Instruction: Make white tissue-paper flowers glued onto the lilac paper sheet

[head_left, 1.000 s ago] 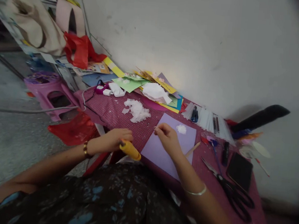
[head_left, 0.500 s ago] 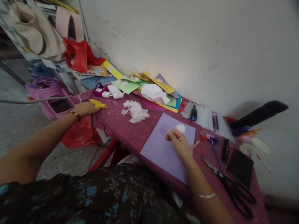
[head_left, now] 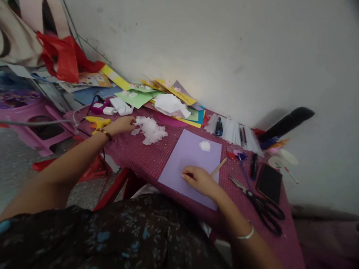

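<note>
A loose pile of torn white tissue paper (head_left: 151, 132) lies on the table, and the fingertips of my left hand (head_left: 122, 125) are at its left edge, fingers stretched out. Beside that wrist rests a yellow glue gun (head_left: 98, 122), out of the hand. My right hand (head_left: 198, 180) is over the lower part of a sheet of purple paper (head_left: 177, 163), its fingers curled together; whatever may be between them is hidden. Near the sheet's top sits a small white tissue tuft (head_left: 205, 146). A wooden stick (head_left: 219, 166) lies by the sheet's right edge, partly behind the right hand.
Large black scissors (head_left: 261, 204), a phone (head_left: 269, 183) and a black marker (head_left: 254, 166) lie on the right. Coloured cards and crumpled white paper (head_left: 172, 105) line the wall. Clear glue sticks (head_left: 231, 132) lie at the back. A pink stool (head_left: 42, 126) stands left.
My left hand has let go of the glue gun and moved right to the tissue pile. My right hand has drawn back from the white tuft toward my body. The view has shifted right.
</note>
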Demonstrator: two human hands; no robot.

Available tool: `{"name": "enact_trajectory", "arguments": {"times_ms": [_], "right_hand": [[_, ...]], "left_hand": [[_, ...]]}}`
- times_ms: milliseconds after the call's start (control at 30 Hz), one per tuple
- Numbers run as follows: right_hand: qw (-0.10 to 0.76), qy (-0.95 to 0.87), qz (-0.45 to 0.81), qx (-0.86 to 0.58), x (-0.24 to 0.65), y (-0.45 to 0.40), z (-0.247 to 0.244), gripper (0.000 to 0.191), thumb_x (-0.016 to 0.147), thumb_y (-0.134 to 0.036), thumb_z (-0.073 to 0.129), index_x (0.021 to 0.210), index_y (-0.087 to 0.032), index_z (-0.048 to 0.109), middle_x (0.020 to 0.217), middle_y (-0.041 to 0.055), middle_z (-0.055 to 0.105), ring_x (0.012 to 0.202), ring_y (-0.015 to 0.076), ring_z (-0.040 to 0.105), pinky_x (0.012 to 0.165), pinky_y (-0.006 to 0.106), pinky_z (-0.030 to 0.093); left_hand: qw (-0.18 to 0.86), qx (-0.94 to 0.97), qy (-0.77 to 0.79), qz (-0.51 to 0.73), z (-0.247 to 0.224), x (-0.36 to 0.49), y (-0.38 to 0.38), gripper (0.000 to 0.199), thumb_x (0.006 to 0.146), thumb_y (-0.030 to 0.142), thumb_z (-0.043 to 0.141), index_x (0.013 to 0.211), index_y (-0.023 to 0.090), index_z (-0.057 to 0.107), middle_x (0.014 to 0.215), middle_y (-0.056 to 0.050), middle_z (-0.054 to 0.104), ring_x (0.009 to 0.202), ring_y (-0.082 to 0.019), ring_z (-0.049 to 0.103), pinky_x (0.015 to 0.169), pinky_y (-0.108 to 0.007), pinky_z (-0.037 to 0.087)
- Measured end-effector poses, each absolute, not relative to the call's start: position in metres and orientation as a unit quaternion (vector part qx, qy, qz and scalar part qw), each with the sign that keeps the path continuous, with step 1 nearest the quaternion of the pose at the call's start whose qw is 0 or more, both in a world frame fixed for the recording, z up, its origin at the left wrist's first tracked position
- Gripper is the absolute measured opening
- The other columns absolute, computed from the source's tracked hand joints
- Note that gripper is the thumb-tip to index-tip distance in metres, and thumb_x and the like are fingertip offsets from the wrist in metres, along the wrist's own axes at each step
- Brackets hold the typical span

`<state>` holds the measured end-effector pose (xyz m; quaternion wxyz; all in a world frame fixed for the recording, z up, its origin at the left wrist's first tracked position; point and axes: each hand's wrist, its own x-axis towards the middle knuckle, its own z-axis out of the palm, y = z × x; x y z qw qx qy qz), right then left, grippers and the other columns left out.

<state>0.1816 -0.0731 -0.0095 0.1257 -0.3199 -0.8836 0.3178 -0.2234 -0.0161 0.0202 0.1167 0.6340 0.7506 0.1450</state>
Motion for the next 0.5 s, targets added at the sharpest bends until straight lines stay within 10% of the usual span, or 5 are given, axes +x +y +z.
{"name": "enact_trajectory", "arguments": {"times_ms": [300,500], "right_hand": [[0.111,-0.905,0.255,-0.320,0.177,-0.081,-0.010,0.027,0.092,-0.020,0.055,0.065,-0.017,0.054,0.069,0.0003,0.054,0.062,0.0122,0.046,0.063,0.025,0.035],[0.122,-0.915,0.223,-0.315,0.211,-0.107,0.007,0.015,0.090,-0.015,0.057,0.103,-0.016,0.065,0.099,0.0073,0.067,0.089,0.0174,0.061,0.084,0.029,0.045]], "left_hand": [[0.172,0.634,0.738,0.154,-0.004,-0.235,-0.023,0.038,0.064,0.046,0.059,0.085,0.016,0.065,0.080,-0.009,0.067,0.072,-0.023,0.063,0.063,-0.031,0.046],[0.249,0.681,0.653,0.219,0.012,-0.189,-0.018,0.034,0.062,0.052,0.067,0.073,0.020,0.065,0.055,-0.001,0.056,0.065,-0.022,0.059,0.062,-0.031,0.043]]}}
